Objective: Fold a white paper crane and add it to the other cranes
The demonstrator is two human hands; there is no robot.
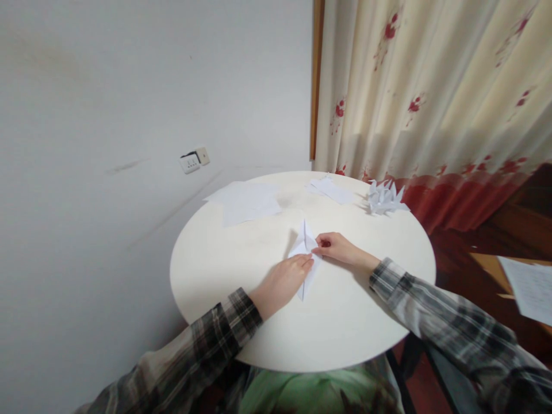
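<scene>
Because it is thin and easily creased, the folded paper (305,244) is likely best held by its edges

Loose sheets (250,202) are spread at the far left of the table (207,270). The left hand (282,282) is laid palm down across the paper's near half, fingers together; its thumb being hidden, the grip cannot be told. The paper, presumably light and springy along its folds, is set mid-table. By the right hand (340,248), bent at thumb and forefinger, its right edge is touched; whether pinched or merely pressed cannot be told. Farther right, pointed paper shapes (383,198) are clustered.
</scene>
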